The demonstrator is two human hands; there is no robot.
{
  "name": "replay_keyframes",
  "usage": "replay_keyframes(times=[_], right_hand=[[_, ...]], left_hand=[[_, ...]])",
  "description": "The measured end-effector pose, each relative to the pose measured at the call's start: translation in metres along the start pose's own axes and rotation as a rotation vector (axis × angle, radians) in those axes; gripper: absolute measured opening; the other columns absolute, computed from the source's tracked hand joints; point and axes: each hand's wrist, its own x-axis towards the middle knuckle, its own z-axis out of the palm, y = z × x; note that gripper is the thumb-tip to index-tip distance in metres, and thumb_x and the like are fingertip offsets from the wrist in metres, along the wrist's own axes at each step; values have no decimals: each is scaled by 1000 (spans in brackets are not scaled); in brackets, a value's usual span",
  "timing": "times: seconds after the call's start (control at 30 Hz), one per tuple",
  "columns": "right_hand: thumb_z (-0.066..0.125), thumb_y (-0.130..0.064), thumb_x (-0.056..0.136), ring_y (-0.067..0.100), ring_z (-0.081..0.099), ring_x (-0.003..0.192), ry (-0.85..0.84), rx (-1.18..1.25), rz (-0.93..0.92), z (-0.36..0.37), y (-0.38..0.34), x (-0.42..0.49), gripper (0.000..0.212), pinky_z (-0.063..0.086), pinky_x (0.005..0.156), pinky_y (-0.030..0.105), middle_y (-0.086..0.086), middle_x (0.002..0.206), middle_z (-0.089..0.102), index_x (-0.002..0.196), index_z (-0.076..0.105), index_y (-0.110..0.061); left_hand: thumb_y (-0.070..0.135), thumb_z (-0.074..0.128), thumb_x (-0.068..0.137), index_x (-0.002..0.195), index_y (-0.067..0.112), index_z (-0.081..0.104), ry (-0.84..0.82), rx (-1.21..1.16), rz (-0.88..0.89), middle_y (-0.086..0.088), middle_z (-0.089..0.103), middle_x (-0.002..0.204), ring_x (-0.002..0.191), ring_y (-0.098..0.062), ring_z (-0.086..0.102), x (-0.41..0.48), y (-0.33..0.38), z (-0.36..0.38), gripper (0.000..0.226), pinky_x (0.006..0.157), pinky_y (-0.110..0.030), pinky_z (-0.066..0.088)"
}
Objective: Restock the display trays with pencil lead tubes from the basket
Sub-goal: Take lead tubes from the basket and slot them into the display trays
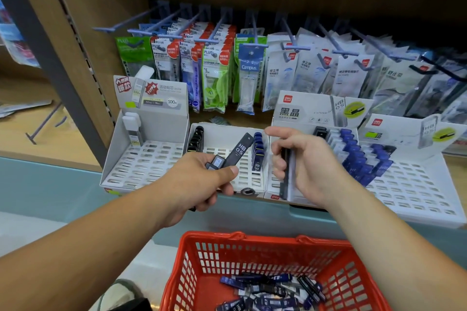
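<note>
Basket (237, 236) of red plastic sits nearest, with blue and black pencil lead tubes (273, 290) loose on its floor. Above it, the left hand (199, 179) curls round a few black tubes, one marked HB 0.5 (238, 150) pointing up. The right hand (303, 164) grips a black bundle (285, 171) upright, thumb extended. Behind the hands, white slotted display trays (141, 164) stand side by side on a shelf, partly filled. Packets (214, 70) hang on hooks at the back.

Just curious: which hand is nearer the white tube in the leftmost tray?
Left. The left hand is down and right of the white tube; the right hand is farther right still.
</note>
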Motion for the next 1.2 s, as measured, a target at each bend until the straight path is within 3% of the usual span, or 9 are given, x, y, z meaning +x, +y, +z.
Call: replay_keyframes(times=[0.17,0.33,0.47,0.57,0.63,0.73,0.83,1.0,1.2], right_hand=[[35,13,89,22,57,68,-156,269,57,-6,-16,-17,48,47,63,35,13,88,63,132,56,6],[34,17,94,31,70,113,-107,351,-7,-11,-15,-28,42,51,94,43,22,119,71,124,59,1],[54,10,89,23,66,123,-106,294,-80,-16,-15,-32,41,54,101,36,18,134,66,128,58,-1],[41,6,105,23,65,124,-44,50,-106,-23,-10,-30,42,53,104,40,8,137,65,143,49,-9],[41,-3,108,20,69,116,3,-175,-101,-27,-10,-33,45,55,101,41,-1,130,69,151,40,-18],[50,-14,107,17,75,84,10,-485,-120,-35,-15,-39,39,63,73,35,-6,93,76,137,40,-36],[65,-20,100,28,62,52,49,-653,-118,-46,-20,-42,23,49,49,34,7,60,69,121,56,-24],[76,14,81,33,74,69,98,-388,7,-57,-30,-54,15,63,62,31,23,78,73,94,68,9],[66,16,85,35,77,76,203,153,78,-60,-40,-58,23,62,60,32,21,82,73,94,55,-2]], left_hand=[[27,68,100,106,10,68,-37,-45,45,-17,77,91,48,-15,51,0,9,30,18,44,-22,31],[34,70,98,115,12,68,-83,-313,3,-11,77,91,55,-20,65,-1,14,67,28,41,-22,29],[29,69,99,116,8,68,-126,-438,-15,-9,70,80,54,-18,62,2,19,82,26,37,-21,30],[26,71,98,108,12,72,-64,-333,50,-11,62,69,56,-20,51,11,16,84,17,38,-23,32],[23,70,99,106,12,73,-29,-276,97,-13,63,68,55,-22,51,16,16,84,13,39,-23,33],[21,69,99,99,12,71,36,-220,162,-7,63,62,49,-16,49,21,21,85,9,43,-24,35],[17,69,99,97,13,70,78,-223,208,-5,63,64,47,-13,47,27,28,83,5,43,-24,33],[15,68,99,98,12,70,111,-234,217,-6,69,70,51,-13,51,32,31,79,4,44,-24,34],[16,66,101,101,11,69,115,-237,182,-7,70,72,54,-13,63,28,30,86,7,40,-24,34]])
